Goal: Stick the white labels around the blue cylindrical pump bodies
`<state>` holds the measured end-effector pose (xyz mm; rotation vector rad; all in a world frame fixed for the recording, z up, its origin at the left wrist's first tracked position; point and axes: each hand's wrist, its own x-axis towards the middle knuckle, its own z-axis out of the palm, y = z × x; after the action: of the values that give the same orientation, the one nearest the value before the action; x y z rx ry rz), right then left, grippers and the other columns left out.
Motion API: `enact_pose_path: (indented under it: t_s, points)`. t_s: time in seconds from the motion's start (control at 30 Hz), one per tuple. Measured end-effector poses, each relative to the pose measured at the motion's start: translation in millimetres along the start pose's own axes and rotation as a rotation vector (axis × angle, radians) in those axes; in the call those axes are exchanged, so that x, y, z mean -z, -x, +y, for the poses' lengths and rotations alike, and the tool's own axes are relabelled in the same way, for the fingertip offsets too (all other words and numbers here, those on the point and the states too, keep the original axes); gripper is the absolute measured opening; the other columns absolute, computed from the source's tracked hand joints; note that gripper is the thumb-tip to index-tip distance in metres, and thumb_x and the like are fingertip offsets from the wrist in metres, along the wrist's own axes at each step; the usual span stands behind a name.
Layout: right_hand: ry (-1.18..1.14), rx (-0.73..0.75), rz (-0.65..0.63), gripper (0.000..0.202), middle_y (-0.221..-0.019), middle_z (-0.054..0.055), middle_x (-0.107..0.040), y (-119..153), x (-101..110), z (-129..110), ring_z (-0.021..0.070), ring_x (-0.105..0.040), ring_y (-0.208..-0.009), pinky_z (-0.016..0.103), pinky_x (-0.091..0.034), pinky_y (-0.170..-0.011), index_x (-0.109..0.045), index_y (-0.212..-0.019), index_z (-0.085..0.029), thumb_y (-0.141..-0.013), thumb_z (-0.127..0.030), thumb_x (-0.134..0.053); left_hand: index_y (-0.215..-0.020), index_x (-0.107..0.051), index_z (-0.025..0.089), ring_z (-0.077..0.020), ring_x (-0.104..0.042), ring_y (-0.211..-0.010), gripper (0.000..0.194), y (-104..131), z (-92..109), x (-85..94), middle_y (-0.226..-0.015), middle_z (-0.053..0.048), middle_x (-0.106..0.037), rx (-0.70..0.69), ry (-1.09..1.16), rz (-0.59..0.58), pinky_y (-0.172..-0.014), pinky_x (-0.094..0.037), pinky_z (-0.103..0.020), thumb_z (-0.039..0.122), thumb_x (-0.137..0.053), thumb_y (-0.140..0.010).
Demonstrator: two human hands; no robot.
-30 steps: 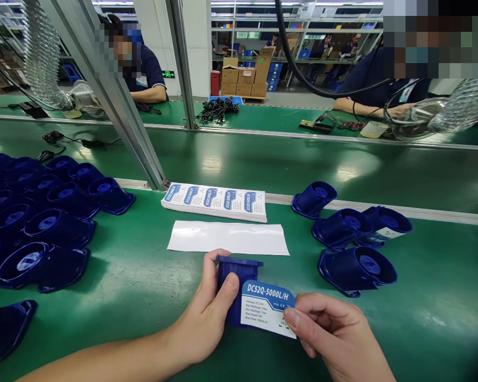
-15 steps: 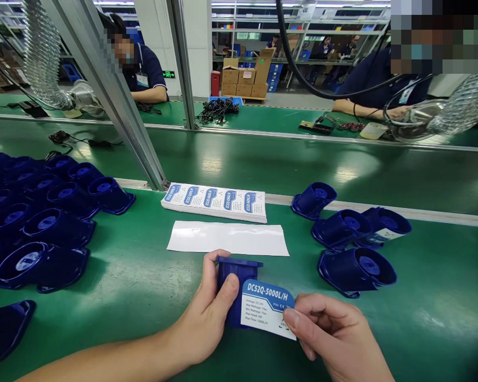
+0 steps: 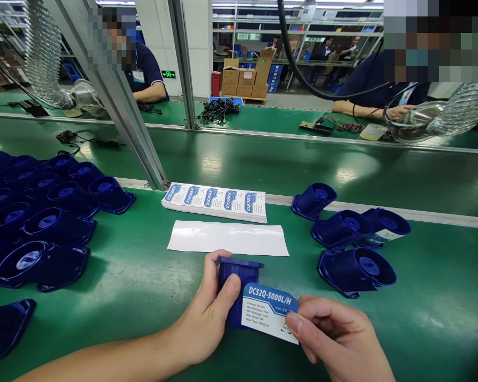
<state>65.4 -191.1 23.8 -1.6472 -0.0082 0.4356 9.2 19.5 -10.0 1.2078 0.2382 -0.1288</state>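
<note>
My left hand is closed around a dark blue plastic housing, thumb on its near face and flange upward. Between thumb and fingers, my right hand pinches the right end of a blue-and-white label printed DC52Q-5000L/H. The label's left edge lies over the housing's front; whether it is stuck there I cannot tell. Beyond my hands lies a blank white backing strip, and behind that a stack of label sheets.
Many blue housings crowd the left of the green table. Several more housings stand at the right, one bearing a label. A metal post rises at the left. Across the bench, co-workers sit near a bundle of black cables.
The label's free right end and my right hand have shifted slightly down and to the right. My left hand and the housing are almost unmoved.
</note>
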Motion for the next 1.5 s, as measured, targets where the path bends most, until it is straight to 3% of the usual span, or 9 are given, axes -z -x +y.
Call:
enact_pose_path:
  t_s: [0.27,0.47,0.83,1.5]
  points:
    - [-0.019,-0.033,0.003,0.047,-0.054,-0.002,-0.054,-1.5,-0.9,0.6,0.0105,-0.047,-0.046,0.025,-0.037,-0.049,-0.071,-0.059,-0.019,-0.068,-0.058,-0.095,-0.135,-0.036,0.033,-0.0187,-0.058,-0.092,0.039,0.8,0.4,-0.4,-0.106,-0.001,-0.058,-0.011,0.002,0.006,-0.087,-0.050,-0.035,0.057,-0.050,-0.108]
    - [-0.021,-0.063,-0.008,0.047,-0.055,0.000,-0.057,-3.3,-0.4,1.5,0.0108,-0.047,-0.047,0.024,-0.038,-0.048,-0.070,-0.060,-0.019,-0.068,-0.059,-0.095,-0.137,-0.036,0.034,-0.0195,-0.059,-0.096,0.040,0.4,-1.0,0.1,-0.119,-0.003,-0.061,-0.011,0.001,0.000,-0.091,-0.051,-0.037,0.057,-0.050,-0.108]
    - [0.015,-0.034,-0.075,0.044,-0.055,0.002,-0.061,-8.2,5.9,9.7,0.0118,-0.049,-0.046,0.024,-0.039,-0.046,-0.074,-0.064,-0.018,-0.074,-0.058,-0.092,-0.136,-0.035,0.035,-0.0179,-0.060,-0.098,0.041,0.9,-1.2,0.6,-0.113,-0.001,-0.058,0.001,0.000,-0.006,-0.092,-0.052,-0.034,0.059,-0.051,-0.107]
    - [0.009,-0.076,-0.006,0.048,-0.055,0.000,-0.058,-4.8,0.3,3.5,0.0111,-0.048,-0.047,0.024,-0.039,-0.048,-0.070,-0.060,-0.019,-0.068,-0.060,-0.095,-0.137,-0.034,0.034,-0.0196,-0.061,-0.101,0.045,1.0,-1.2,-0.1,-0.121,-0.003,-0.059,0.015,-0.033,0.015,-0.093,-0.053,-0.036,0.062,-0.050,-0.106]
